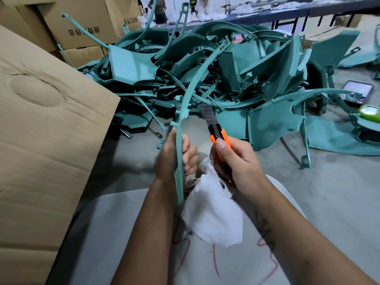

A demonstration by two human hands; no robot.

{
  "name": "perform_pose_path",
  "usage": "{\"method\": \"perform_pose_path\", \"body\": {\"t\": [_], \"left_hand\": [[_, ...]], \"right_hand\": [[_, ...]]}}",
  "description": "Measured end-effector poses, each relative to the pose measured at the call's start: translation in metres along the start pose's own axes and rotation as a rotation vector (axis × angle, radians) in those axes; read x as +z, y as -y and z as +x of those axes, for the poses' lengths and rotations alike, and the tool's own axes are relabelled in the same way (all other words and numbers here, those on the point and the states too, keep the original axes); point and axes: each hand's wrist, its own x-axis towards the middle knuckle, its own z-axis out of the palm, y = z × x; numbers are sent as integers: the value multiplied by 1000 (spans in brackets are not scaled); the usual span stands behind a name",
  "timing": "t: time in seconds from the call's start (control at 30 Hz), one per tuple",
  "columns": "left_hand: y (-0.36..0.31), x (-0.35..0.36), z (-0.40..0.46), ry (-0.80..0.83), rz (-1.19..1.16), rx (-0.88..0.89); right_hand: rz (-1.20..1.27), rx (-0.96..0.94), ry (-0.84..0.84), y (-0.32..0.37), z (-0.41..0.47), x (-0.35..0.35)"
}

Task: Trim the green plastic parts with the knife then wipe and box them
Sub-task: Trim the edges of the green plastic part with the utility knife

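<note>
Curved green strip — long axis near upright, lower end toward the lap, upper end arcing up and right over the pile of green parts. Left hand grips its lower section; right hand, just beside, grips the orange knife — blade up, close right of the strip — plus a white cloth. Cardboard box at left.

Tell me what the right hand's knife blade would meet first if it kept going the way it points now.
Probably the curved green strip gripped by the left hand. The knife in the right hand points up and slightly left, its tip close beside the strip. Depth is unclear; if it passes, the pile of green parts is next.
</note>
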Motion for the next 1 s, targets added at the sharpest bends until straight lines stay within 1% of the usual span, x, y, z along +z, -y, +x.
{"method": "perform_pose_path", "body": {"t": [0.07, 0.13, 0.23, 0.33, 0.43, 0.57, 0.73, 0.87, 1.0], "left_hand": [[1, 1, 3, -160, 54, 82], [-1, 5, -2, -254, 110, 175], [2, 7, -4, -271, 192, 329], [1, 5, -7, -268, 234, 396], [-3, 4, -10, -255, 260, 431], [-6, 5, -13, -299, 279, 470], [-7, 4, -13, -320, 315, 459], [-9, -5, -10, -351, 297, 457], [-10, -6, -12, -306, 331, 481]], "right_hand": [[102, 31, 19, 1, 0, 1], [148, 49, 58, 0, 0, 4], [144, 91, 105, -3, -1, 6], [116, 108, 169, -4, -3, 4], [150, 121, 191, -4, -3, 1], [155, 126, 149, -3, -2, -1], [194, 112, 227, -4, -3, -2], [232, 138, 285, -4, -2, -7], [268, 155, 299, -3, -1, -4]]}}
